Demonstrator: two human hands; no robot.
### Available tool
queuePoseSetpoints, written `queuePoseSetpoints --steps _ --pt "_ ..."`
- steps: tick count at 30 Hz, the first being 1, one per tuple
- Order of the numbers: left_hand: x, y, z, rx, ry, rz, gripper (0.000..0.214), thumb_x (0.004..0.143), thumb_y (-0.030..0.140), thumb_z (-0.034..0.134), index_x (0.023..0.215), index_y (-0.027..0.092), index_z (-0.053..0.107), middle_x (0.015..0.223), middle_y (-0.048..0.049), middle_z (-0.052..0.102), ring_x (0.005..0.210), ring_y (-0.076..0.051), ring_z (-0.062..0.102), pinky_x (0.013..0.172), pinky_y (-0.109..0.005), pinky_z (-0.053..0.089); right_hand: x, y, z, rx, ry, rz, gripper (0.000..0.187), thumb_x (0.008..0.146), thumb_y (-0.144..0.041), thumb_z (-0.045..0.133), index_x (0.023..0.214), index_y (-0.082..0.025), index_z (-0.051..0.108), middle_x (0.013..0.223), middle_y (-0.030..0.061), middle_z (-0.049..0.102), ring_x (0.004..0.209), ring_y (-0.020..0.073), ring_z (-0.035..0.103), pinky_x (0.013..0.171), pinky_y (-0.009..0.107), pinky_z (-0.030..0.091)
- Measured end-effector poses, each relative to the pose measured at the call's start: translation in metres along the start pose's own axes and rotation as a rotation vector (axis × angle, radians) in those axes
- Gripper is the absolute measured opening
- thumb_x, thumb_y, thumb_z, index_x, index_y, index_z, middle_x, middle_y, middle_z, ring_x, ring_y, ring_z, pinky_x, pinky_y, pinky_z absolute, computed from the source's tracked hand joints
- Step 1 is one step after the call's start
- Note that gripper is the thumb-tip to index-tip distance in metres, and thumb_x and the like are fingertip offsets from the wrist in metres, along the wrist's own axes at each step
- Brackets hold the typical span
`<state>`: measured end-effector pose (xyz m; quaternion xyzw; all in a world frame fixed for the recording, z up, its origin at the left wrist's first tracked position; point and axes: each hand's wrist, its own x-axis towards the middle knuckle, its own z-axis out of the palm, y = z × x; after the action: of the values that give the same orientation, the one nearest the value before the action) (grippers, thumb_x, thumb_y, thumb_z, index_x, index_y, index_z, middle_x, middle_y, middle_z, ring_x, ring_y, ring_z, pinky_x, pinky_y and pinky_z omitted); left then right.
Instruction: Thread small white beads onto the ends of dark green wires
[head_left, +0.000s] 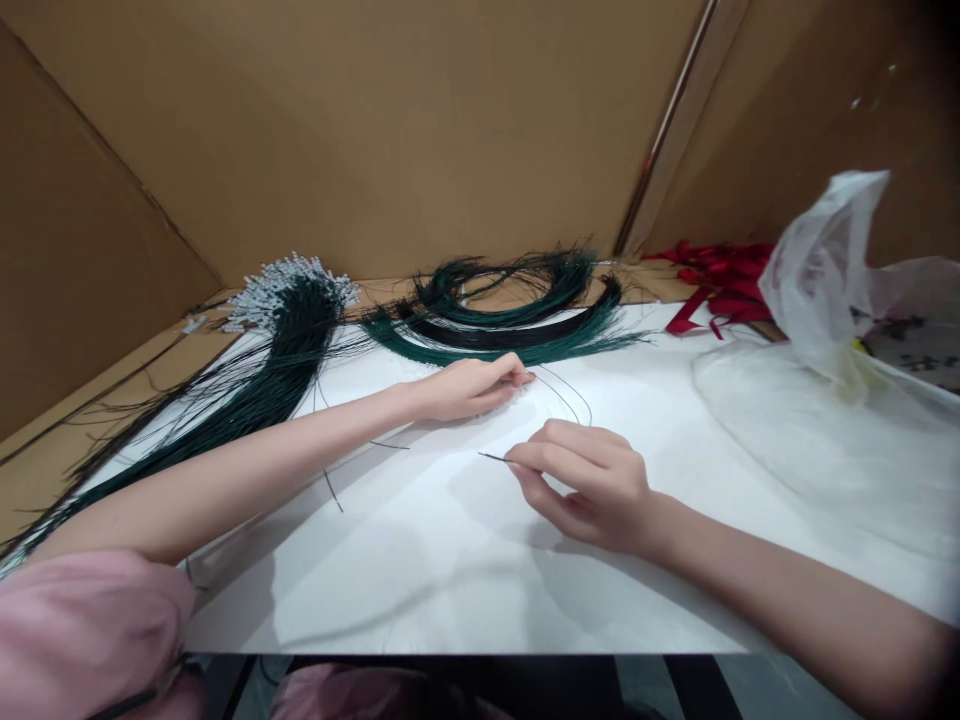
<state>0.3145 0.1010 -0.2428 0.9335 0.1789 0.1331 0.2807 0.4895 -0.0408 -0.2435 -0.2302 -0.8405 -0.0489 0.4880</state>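
My right hand (583, 482) is closed in a pinch on a thin dark wire (491, 457), whose short end sticks out to the left of the fingertips. Thin dark strands curve between this hand and the fingertips of my left hand (474, 388). The left fingers are pinched together low over the white table, farther back. Whatever they grip is too small to make out. Small whitish bits, perhaps beads, show along the lower edge of that hand. Just behind it lie curved bundles of dark green wire (487, 345).
On the left lies a long bundle of green wire stems (289, 365) with white beaded tips (281, 285). Red ribbon (720, 285) and a clear plastic bag (817, 290) are at the right. Cardboard walls (390, 130) enclose the white table (420, 590).
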Motion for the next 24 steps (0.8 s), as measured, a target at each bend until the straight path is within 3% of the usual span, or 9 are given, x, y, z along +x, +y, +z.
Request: queuePoseSetpoints --steps 5,11,16,24 --pt "0.024 -0.002 0.004 0.060 -0.028 0.048 0.021 0.096 0.025 0.046 0.117 0.024 0.043 0.148 -0.0118 0.055 0.121 -0.022 0.065 0.100 -0.035 0.048 0.000 0.000 0.000 -0.006 -0.003 -0.024 0.013 0.089 -0.003 0.058 0.088 -0.015 0.061 0.064 0.0002 0.057 0.058 0.0113 0.046 0.052 0.024 0.039" --pt "0.035 -0.005 0.005 0.161 -0.054 0.017 0.024 0.094 0.022 0.044 0.118 0.024 0.044 0.135 -0.0082 0.065 0.106 -0.020 0.069 0.088 -0.032 0.050 -0.002 0.000 0.001 -0.002 -0.008 -0.009 0.014 0.088 -0.003 0.058 0.088 -0.016 0.060 0.065 -0.0004 0.057 0.058 0.0113 0.047 0.052 0.024 0.039" --pt "0.022 -0.004 0.001 0.191 -0.041 0.008 0.022 0.095 0.020 0.042 0.116 0.023 0.045 0.130 -0.0081 0.068 0.102 -0.020 0.070 0.084 -0.030 0.050 -0.003 0.000 0.000 -0.001 -0.019 -0.003 0.013 0.090 -0.005 0.057 0.088 -0.017 0.060 0.066 -0.0001 0.058 0.059 0.0114 0.047 0.052 0.024 0.039" --pt "-0.013 0.002 -0.006 -0.002 0.022 0.040 0.020 0.092 0.015 0.048 0.111 0.019 0.047 0.132 -0.0127 0.068 0.119 -0.021 0.067 0.098 -0.033 0.050 0.001 0.000 0.001 -0.014 0.001 -0.011 0.013 0.089 -0.004 0.057 0.085 -0.016 0.061 0.063 -0.0003 0.054 0.058 0.0115 0.045 0.052 0.024 0.040"
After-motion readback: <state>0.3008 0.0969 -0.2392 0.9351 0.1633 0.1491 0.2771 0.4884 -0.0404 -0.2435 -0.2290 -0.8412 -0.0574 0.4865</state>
